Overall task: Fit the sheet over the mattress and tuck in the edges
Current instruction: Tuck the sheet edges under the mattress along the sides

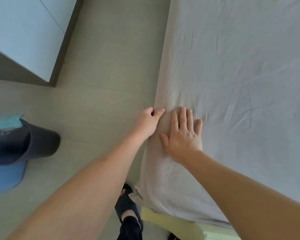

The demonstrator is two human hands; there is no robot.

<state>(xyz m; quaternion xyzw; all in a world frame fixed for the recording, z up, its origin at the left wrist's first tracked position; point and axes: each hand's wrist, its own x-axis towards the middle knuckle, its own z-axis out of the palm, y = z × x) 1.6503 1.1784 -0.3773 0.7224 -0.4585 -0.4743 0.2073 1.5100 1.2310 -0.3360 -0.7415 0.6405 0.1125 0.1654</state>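
A pale grey sheet [241, 75] lies wrinkled over the mattress, which fills the right half of the view. Its left side hangs down the mattress edge toward the floor. My right hand [184, 134] lies flat on the sheet near that edge, fingers straight and spread. My left hand [148, 122] is at the hanging side of the sheet with fingers curled, pinching the cloth between thumb and fingers. At the near corner the sheet ends and a yellow-green mattress or base [177, 222] shows below it.
A grey floor [102, 75] runs along the left of the bed. A dark bin [24, 141] with a teal cloth stands at the left on a blue mat [5, 177]. A white cabinet [24, 32] is at the top left. My foot in a dark sandal [126, 205] stands by the bed corner.
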